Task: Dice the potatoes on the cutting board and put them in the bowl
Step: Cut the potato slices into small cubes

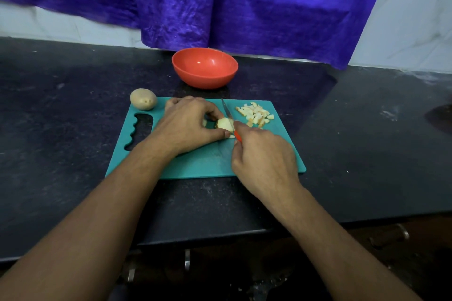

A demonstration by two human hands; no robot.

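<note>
Dicing a potato piece (225, 124) on the teal cutting board (195, 164).

Steadied near the board's middle by the left hand (188, 124), fingers (212, 112) curled over it and thumb at its near side. Gripped in the right hand (264, 154), wrapped round a red handle, a knife (227, 112) with its blade against the piece's right side. Just right of the blade, a pile of diced potato (255, 113). At the board's far left corner, a whole potato (143, 99). Beyond the board on the dark bench (73, 105), an orange bowl (205, 67), apart from it. Behind, a hanging purple cloth (244, 7).
</note>
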